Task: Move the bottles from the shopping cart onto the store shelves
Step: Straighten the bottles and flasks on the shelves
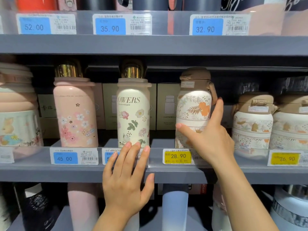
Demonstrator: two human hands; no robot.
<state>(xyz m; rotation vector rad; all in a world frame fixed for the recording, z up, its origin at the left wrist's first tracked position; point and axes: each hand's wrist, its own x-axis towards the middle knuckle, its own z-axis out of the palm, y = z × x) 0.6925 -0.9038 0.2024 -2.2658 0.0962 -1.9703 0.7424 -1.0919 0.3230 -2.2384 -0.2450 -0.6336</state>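
Observation:
A white bottle with orange leaves and a brown lid [191,105] stands on the middle shelf [50,172]. My right hand [208,135] wraps its right side, thumb across the front and fingers behind. A cream floral bottle with a gold cap [133,114] stands to its left. My left hand [126,179] is spread flat against the shelf's front rail just below that bottle, fingertips at its base, holding nothing. A pink blossom bottle [75,114] stands further left. The shopping cart is out of view.
More leaf-print bottles [253,124] crowd the right end of the shelf and a wide pink one [16,114] the left. Boxes stand behind the row. Price tags line the rails. Other bottles fill the shelves above and below.

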